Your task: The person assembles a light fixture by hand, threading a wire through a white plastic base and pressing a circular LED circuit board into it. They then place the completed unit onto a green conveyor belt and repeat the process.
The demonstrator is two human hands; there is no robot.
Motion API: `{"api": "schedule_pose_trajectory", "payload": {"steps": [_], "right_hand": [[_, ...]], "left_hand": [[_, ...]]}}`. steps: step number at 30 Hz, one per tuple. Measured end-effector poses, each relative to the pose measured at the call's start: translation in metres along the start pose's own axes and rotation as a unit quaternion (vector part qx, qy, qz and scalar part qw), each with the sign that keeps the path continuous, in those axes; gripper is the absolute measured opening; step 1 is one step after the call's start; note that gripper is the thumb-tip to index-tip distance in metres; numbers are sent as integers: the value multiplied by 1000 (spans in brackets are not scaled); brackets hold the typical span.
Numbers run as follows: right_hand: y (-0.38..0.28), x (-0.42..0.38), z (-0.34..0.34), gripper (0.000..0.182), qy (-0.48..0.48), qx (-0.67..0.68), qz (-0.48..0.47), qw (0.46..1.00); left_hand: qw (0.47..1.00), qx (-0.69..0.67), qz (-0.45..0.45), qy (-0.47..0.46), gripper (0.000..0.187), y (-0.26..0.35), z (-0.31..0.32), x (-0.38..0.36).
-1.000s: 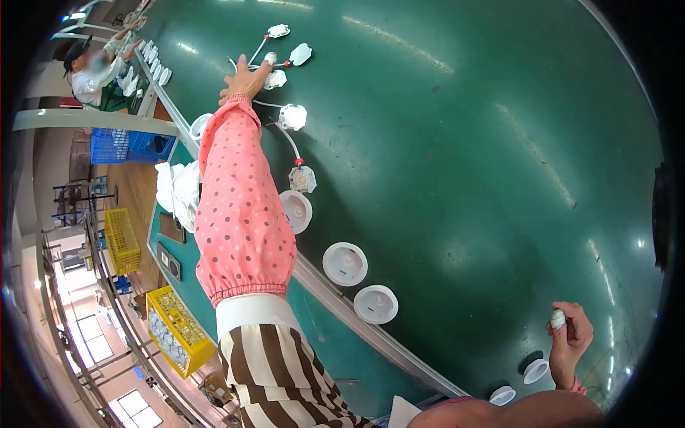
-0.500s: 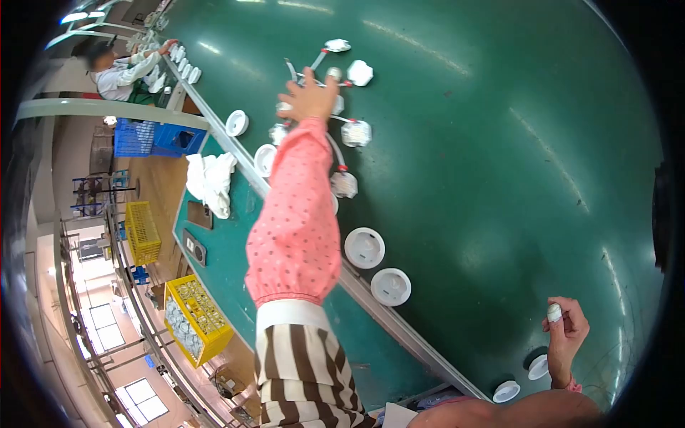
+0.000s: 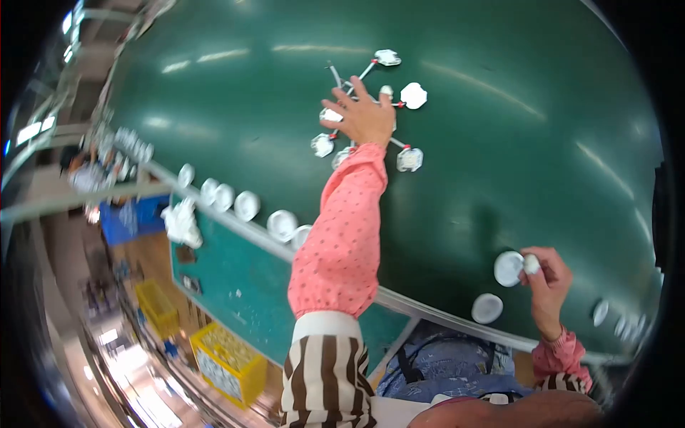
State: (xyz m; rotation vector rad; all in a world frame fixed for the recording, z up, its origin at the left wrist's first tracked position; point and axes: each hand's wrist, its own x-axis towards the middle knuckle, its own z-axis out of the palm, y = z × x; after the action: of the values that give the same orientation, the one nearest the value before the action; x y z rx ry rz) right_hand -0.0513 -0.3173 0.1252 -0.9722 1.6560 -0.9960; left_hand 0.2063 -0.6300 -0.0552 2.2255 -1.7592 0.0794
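Observation:
My left hand [image 3: 364,118] reaches palm down over a cluster of white faceted pieces joined by wires, with its fingers spread. One such piece [image 3: 414,95] lies to the right of the thumb, another [image 3: 409,160] below it, and a third [image 3: 387,58] above. White covers are on both thumbs. At the right, my right hand [image 3: 549,285] is curled with thumb and forefinger at the rim of a round white cup [image 3: 509,269]. A second round white cup [image 3: 487,308] lies just below that one.
Several round white cups [image 3: 247,206] line the green table's [image 3: 464,214] near edge. More cups [image 3: 601,312] lie far right. A white cloth [image 3: 182,222] is on a lower surface, with yellow crates [image 3: 227,365] beyond. A co-worker [image 3: 89,177] is at the far left.
The view has turned and shifted. My right hand has come to the rim of a white cup that was below it. My left hand remains spread over the wired pieces.

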Motion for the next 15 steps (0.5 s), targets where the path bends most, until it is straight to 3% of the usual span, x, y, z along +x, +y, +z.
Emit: {"api": "schedule_pose_trajectory", "payload": {"steps": [10, 15], "right_hand": [[87, -101, -121, 15, 189, 82, 16, 978], [134, -150, -164, 14, 279, 75, 27, 957]], "left_hand": [[951, -82, 295, -36, 74, 238, 13, -207], [883, -124, 433, -130, 72, 347, 17, -343]]}}
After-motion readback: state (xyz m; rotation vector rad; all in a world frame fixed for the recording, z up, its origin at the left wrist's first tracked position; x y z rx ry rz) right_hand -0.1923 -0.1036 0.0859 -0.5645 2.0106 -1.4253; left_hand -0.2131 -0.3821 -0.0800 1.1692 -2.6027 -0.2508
